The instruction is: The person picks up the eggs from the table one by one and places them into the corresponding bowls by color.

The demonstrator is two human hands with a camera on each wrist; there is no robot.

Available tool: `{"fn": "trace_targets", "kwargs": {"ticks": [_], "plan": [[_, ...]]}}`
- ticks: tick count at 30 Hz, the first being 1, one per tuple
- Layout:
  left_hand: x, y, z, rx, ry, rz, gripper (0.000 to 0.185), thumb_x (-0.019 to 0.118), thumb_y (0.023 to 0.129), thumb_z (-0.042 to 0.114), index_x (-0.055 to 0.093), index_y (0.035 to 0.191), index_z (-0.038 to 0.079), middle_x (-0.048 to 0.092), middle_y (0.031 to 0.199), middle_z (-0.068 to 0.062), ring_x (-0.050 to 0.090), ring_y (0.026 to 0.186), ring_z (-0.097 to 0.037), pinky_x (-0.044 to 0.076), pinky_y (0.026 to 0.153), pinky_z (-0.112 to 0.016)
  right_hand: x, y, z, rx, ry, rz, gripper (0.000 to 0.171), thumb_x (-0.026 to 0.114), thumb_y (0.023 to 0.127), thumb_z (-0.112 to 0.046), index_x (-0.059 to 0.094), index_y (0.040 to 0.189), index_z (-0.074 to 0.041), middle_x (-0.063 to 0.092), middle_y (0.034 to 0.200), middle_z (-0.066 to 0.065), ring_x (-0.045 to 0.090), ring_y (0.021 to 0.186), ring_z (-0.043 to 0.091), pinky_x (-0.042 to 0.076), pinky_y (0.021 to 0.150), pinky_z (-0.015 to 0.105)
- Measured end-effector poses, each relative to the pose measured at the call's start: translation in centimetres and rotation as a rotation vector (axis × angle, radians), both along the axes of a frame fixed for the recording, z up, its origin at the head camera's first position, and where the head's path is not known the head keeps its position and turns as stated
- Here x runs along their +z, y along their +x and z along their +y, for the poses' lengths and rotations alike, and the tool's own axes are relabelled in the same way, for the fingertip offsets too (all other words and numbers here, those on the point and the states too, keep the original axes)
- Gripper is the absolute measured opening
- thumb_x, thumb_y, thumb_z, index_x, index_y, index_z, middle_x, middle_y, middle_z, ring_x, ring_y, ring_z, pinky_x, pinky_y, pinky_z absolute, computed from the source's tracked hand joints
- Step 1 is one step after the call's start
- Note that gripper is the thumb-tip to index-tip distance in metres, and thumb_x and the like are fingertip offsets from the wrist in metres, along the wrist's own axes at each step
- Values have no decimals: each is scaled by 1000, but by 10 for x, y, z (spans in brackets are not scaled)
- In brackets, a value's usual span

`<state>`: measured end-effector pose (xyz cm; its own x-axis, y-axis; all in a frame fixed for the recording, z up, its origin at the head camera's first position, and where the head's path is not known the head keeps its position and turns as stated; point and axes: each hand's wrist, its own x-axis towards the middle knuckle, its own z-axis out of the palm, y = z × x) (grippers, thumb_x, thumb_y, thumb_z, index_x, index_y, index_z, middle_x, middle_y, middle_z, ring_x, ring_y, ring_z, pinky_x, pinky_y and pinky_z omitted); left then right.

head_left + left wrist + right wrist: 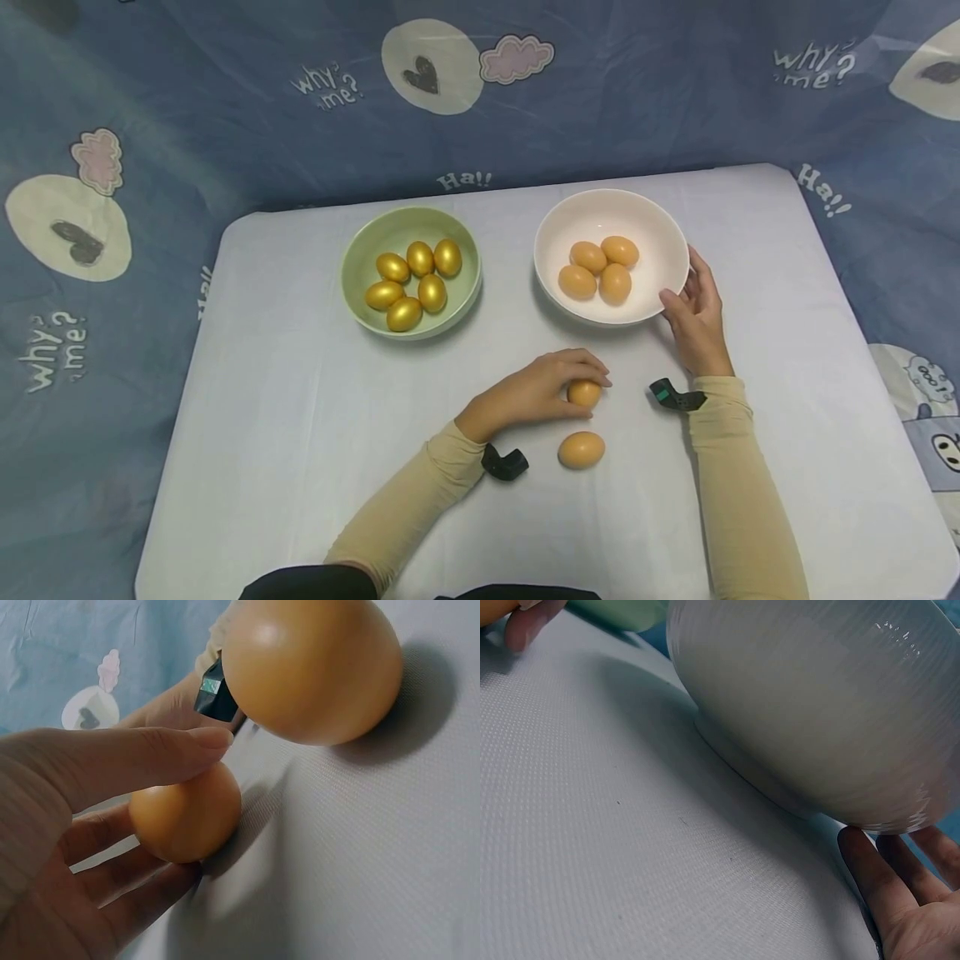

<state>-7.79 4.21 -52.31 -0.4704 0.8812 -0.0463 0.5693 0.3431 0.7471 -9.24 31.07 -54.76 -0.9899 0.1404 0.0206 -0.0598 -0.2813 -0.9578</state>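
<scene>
My left hand [534, 392] holds a brown egg [583, 392] between thumb and fingers, low over the white tabletop. In the left wrist view the thumb lies along one side of this egg [187, 814] and the fingers curl round the other. A second brown egg [581, 450] lies on the table just nearer to me. At the right, my right hand [699, 321] grips the edge of a white bowl [656, 229], thumb on the rim and fingers against the outside wall. Several brown eggs [616, 283] sit together inside that bowl.
A green bowl [363, 258] with several golden eggs [405, 314] stands to the left of the white bowl. Black wrist devices [506, 463] are on both wrists. Blue patterned cloth [247, 108] hangs behind the table [285, 467] and along its sides.
</scene>
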Motion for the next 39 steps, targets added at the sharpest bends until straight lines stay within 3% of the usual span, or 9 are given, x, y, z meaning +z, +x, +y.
{"fn": "trace_targets", "kwargs": {"ticks": [12, 25, 39], "plan": [[3, -3, -3, 23, 32, -13, 38, 83, 89, 19, 74, 124, 10, 66, 133, -1, 60, 129, -15, 45, 115, -21, 0, 0, 0, -4, 13, -5, 73, 57, 99, -1, 29, 162, -24, 28, 171, 7, 37, 154, 31, 52, 107, 25], [22, -11, -7, 53, 119, 4, 42, 87, 85, 20, 74, 124, 8, 67, 133, -3, 61, 128, -18, 46, 115, -24, 0, 0, 1, -2, 27, -5, 73, 56, 99, 1, 29, 162, -24, 29, 170, 7, 38, 154, 30, 52, 107, 24], [46, -29, -10, 61, 224, 1, 47, 88, 84, 20, 72, 127, 8, 68, 132, -1, 60, 130, -12, 44, 113, -16, -1, -1, 2, 3, 19, -4, 74, 57, 99, 0, 29, 163, -23, 29, 170, 9, 39, 153, 30, 52, 107, 24]]}}
